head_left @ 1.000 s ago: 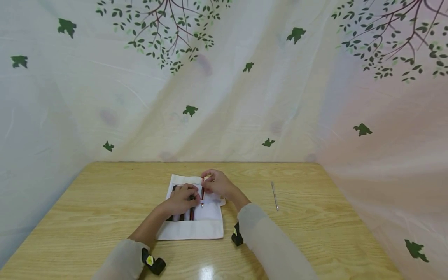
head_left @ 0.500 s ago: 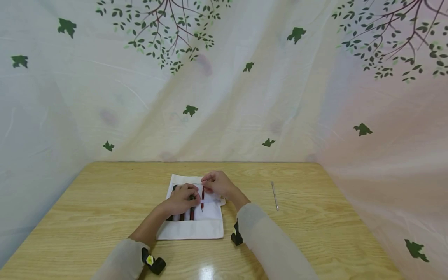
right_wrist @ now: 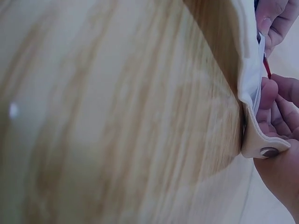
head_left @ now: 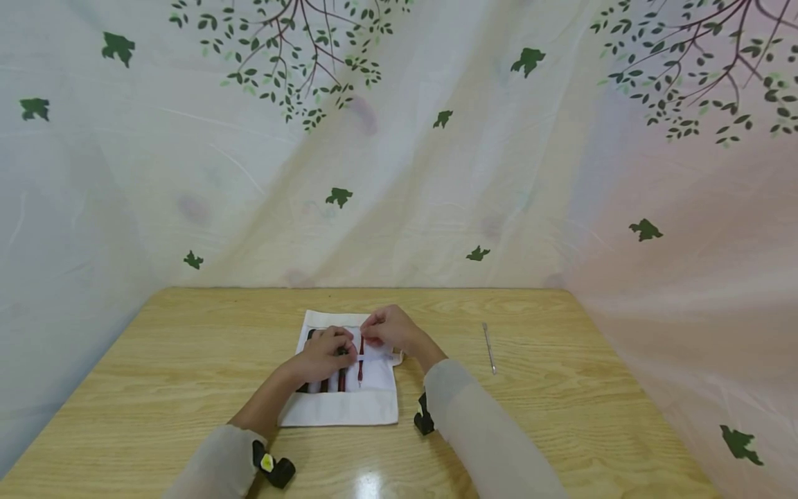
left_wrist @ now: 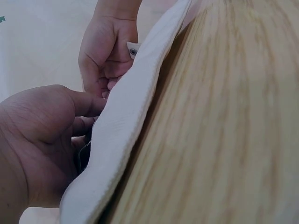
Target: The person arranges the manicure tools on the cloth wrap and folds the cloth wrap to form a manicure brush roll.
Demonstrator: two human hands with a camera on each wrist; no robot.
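Observation:
A white cloth tool roll point(head_left: 339, 410) lies unfolded on the table, with several dark-handled tools point(head_left: 324, 386) in its left part. My right hand point(head_left: 394, 330) pinches the upper end of a slim red tool point(head_left: 360, 372) between thumb and fingers. This tool passes under a white elastic band point(head_left: 372, 358), its thin pale tip toward me. My left hand point(head_left: 320, 356) lies over the dark tools; its thumb and index finger pinch the band just left of the red tool. Seen from the right wrist, the left thumb point(right_wrist: 267, 22) sits at the white strip. Fingers partly hide the band and the dark tools.
A thin metal double-ended tool point(head_left: 489, 348) lies alone on the wooden table point(head_left: 561, 416) to the right. The roll's snap tab point(right_wrist: 261, 142) sticks out beside my right wrist. Behind the table hangs a leaf-patterned cloth point(head_left: 399, 173).
The red tool has slid toward me under the elastic band, its tip now lower on the roll. My right hand has shifted slightly with it. My left hand stays in place.

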